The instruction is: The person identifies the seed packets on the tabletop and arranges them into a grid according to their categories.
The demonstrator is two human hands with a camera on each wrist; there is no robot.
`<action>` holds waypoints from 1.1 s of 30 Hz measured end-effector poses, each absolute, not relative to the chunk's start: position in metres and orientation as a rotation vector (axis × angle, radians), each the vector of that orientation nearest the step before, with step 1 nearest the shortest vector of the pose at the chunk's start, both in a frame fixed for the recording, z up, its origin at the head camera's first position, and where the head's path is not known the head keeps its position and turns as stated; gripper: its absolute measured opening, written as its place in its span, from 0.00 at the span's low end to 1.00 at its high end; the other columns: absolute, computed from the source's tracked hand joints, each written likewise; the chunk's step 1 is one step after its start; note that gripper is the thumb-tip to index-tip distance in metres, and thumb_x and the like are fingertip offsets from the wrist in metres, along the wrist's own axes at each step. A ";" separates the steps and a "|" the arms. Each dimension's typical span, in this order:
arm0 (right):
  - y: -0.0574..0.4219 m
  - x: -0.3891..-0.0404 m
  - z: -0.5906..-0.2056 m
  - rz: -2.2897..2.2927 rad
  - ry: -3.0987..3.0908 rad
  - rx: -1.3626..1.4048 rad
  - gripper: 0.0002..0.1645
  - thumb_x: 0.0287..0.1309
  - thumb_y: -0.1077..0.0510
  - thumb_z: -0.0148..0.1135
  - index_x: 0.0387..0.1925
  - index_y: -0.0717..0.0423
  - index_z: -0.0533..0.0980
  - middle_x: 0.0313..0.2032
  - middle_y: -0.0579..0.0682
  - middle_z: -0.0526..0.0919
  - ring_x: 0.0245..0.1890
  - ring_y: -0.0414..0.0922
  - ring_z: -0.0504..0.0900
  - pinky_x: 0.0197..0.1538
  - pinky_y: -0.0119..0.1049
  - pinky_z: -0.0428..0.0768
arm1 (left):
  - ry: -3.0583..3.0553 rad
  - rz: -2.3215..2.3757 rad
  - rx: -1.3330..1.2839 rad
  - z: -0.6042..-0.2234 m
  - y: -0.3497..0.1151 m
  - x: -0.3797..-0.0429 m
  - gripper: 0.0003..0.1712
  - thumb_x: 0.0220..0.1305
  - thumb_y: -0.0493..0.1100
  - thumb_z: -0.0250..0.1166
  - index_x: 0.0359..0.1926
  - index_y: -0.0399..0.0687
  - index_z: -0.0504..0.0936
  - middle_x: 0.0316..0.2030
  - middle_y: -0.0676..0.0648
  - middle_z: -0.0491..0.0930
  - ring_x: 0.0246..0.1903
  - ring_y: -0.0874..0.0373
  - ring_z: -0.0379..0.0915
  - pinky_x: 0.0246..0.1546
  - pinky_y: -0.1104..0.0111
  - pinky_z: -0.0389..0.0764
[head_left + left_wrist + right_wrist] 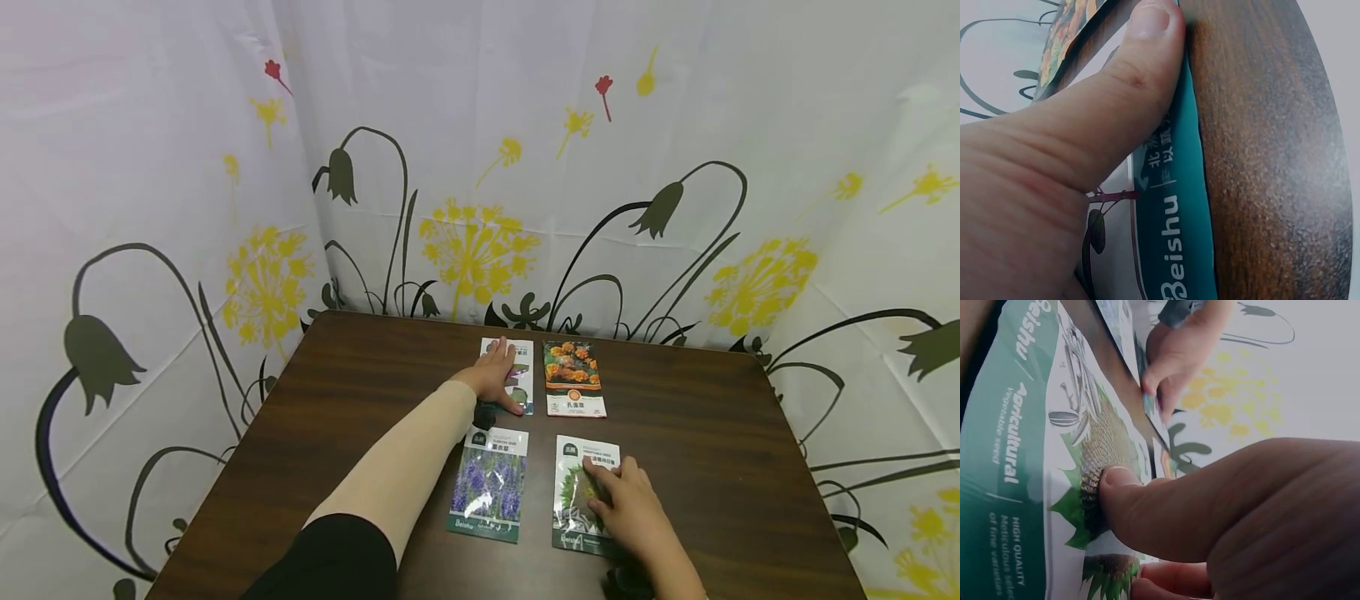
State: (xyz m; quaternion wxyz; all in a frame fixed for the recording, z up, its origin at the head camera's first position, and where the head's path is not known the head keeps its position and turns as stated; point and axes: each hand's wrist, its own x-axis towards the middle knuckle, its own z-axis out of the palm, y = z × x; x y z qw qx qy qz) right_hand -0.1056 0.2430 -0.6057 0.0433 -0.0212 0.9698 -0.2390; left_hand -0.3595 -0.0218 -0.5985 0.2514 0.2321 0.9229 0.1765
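Four seed packets lie in a two-by-two grid on a dark wooden table (pixel 360 392). My left hand (pixel 497 375) rests flat on the far left packet (pixel 522 379), whose teal edge (pixel 1179 231) lies under my thumb (pixel 1116 81). My right hand (pixel 622 496) presses straight fingers on the near right sunflower packet (pixel 581 492); in the right wrist view my thumb (pixel 1147 506) sits on the printed sunflower (pixel 1100 450). The orange-flower packet (pixel 573 377) and the lavender packet (pixel 489 483) lie untouched.
White curtains printed with yellow and dark flowers (pixel 480 242) close in the table on the back and both sides. Bare wood spreads left (pixel 300 450) and right (pixel 720 450) of the packets.
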 end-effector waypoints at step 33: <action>0.215 -0.116 -0.591 -1.013 3.108 -0.377 0.27 0.55 0.65 0.83 0.58 0.50 0.88 0.44 0.44 0.79 0.48 0.42 0.74 0.49 0.42 0.78 | 2.964 0.215 0.782 -0.592 -0.019 -0.345 0.29 0.72 0.56 0.74 0.63 0.44 0.79 0.57 0.37 0.73 0.61 0.40 0.75 0.65 0.52 0.80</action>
